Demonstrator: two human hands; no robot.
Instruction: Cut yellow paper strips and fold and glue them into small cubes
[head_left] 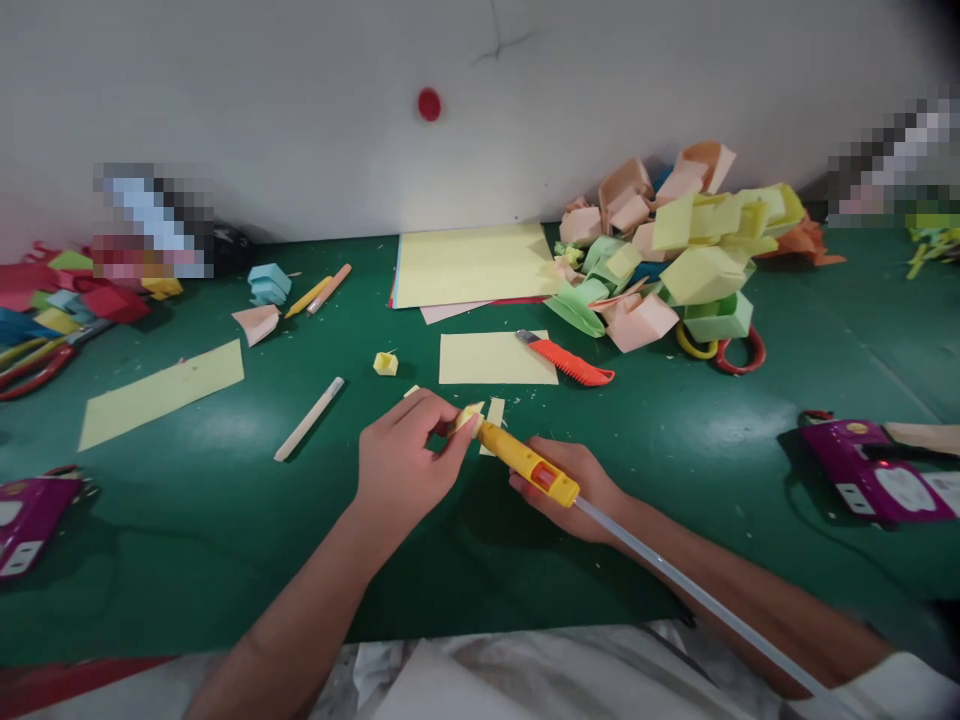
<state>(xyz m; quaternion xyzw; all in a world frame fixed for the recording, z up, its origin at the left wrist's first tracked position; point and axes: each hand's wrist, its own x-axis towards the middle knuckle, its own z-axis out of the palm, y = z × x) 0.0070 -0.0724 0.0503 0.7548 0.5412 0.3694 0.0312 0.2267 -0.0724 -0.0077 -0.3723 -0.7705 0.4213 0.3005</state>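
Between the thumb and fingers of my left hand (409, 450) is a small folded piece of yellow paper (469, 414). My right hand (570, 480) grips a yellow glue gun (525, 460), its nozzle pointed at that paper and close against it. A long translucent glue stick (675, 575) runs out of the gun's back end towards my right forearm. Just beyond the nozzle lies a narrow yellow paper strip (494, 415). Farther back sit a small yellow paper box (385, 364) and a yellow paper rectangle (480, 357) with an orange utility knife (566, 358) across its edge.
A heap of coloured paper pieces (637, 250) and red-handled scissors (741, 350) occupy the back right. Stacked yellow sheets (472, 265) lie against the wall. Purple power strips (874, 470) stand at both sides. Leftward are a white pen-like stick (309, 420) and a long paper strip (165, 392).
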